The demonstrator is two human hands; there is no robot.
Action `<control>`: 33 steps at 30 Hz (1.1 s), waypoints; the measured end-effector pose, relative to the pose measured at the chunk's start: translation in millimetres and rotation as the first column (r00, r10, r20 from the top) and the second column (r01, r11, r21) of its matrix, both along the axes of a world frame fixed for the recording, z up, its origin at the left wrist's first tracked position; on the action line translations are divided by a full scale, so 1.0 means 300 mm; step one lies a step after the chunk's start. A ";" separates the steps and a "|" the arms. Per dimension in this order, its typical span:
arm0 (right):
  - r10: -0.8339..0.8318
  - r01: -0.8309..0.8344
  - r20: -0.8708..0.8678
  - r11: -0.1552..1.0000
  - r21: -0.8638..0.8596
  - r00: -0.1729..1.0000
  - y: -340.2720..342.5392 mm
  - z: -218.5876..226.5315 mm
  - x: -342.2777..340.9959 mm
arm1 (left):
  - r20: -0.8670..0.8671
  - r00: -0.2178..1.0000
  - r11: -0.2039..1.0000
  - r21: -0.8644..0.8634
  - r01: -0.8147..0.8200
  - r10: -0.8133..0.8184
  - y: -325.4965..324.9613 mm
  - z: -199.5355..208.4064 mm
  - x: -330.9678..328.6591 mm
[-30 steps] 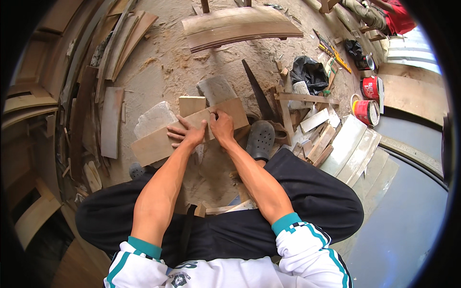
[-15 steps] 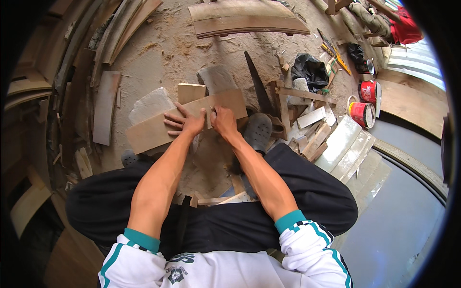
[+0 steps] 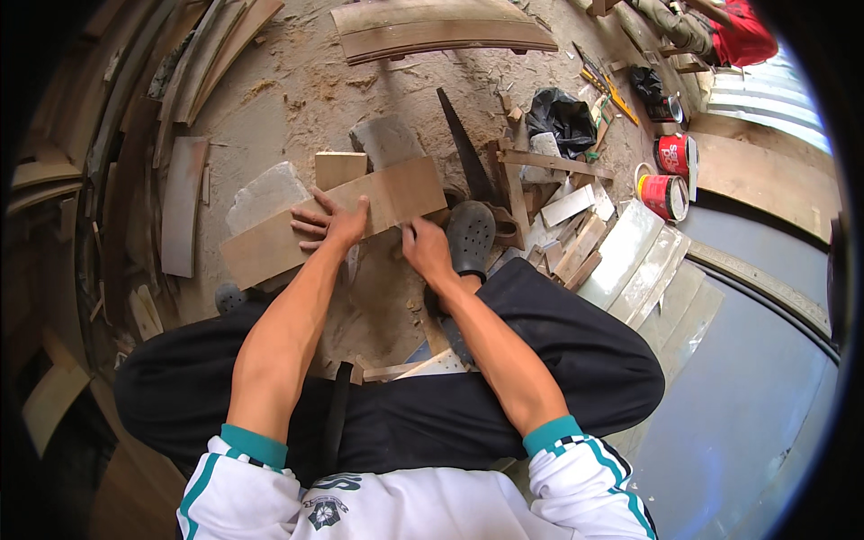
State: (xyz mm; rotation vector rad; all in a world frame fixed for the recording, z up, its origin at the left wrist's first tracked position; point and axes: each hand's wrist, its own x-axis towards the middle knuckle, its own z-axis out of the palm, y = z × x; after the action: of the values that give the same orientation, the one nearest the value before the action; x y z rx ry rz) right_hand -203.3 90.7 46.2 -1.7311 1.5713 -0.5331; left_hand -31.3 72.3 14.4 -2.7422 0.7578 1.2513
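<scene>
A light brown plank (image 3: 409, 191) lies slantwise before me, over two grey blocks, one at the left (image 3: 263, 200) and one at the far side (image 3: 387, 141). My left hand (image 3: 335, 225) rests flat on the plank's middle, fingers spread. At the near edge, right of centre, my right hand (image 3: 428, 250) is closed with its fingers curled. Whatever it may pinch is too small or hidden to make out. A short piece of wood (image 3: 340, 168) sits just beyond the plank. Farther right lies a handsaw (image 3: 463, 148), its dark blade pointing away.
My shoe (image 3: 470, 238) is close beside my right hand. Wood offcuts (image 3: 580, 247), a black plastic bag (image 3: 560, 121) and red paint cans (image 3: 661, 196) stand at the right. Long boards (image 3: 184, 207) line the left. A person in red (image 3: 743, 36) is at the far right.
My right hand has slid from the plank's upper face down to its near edge. The left hand keeps its place on the wood. The whole view has shifted slightly.
</scene>
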 end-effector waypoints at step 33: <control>0.569 -0.556 -0.284 0.821 0.134 0.772 0.127 -0.080 -0.116 | -0.003 1.000 1.000 0.005 -0.013 0.013 -0.015 0.019 -0.017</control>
State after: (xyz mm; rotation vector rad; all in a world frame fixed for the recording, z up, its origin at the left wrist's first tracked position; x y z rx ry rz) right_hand -238.1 128.9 22.3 -2.2066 1.1430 0.0862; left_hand -36.5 67.6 20.1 -2.7464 0.7377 1.2582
